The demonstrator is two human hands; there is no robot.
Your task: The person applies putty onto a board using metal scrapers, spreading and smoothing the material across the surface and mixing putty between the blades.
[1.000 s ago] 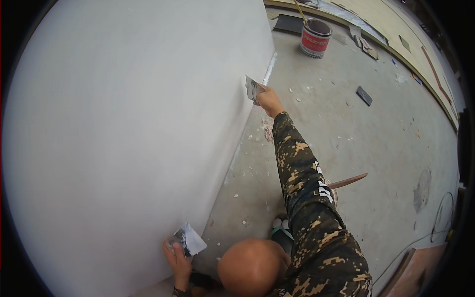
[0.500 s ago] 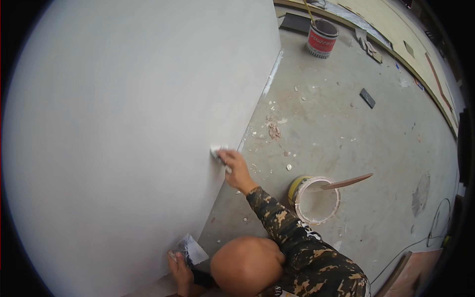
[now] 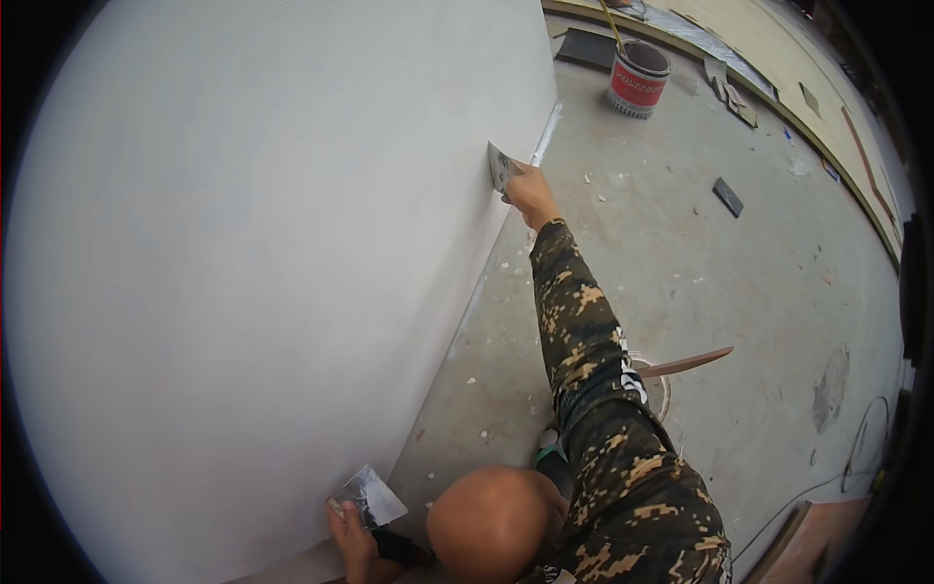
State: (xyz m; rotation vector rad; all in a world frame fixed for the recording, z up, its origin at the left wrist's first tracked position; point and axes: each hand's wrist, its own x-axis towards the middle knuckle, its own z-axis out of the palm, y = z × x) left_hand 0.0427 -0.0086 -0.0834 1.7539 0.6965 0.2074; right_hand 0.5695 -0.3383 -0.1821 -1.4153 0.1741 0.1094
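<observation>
With my right arm stretched far forward, my right hand (image 3: 533, 193) grips a putty knife (image 3: 501, 168), its wide blade at the lower part of the white wall (image 3: 272, 243). The blade stands close to where the wall meets the floor; whether its edge touches the wall I cannot tell. Down at the near left, my left hand (image 3: 352, 538) is closed round a second putty knife (image 3: 375, 497). That blade faces up and carries whitish and dark smears. A bucket (image 3: 664, 389) with a wooden stick (image 3: 689, 362) in it is mostly hidden behind my right sleeve.
A red-labelled paint can (image 3: 637, 88) stands on the grey floor (image 3: 681, 263) at the far end, beside a dark flat sheet (image 3: 587, 49). A dark block (image 3: 728, 197) lies to the right. White crumbs dot the floor along the wall, and a cable (image 3: 803, 506) curves at the right.
My right hand has moved forward along the wall's foot with its putty knife, and my sleeve now covers most of the bucket. My left hand has hardly moved.
</observation>
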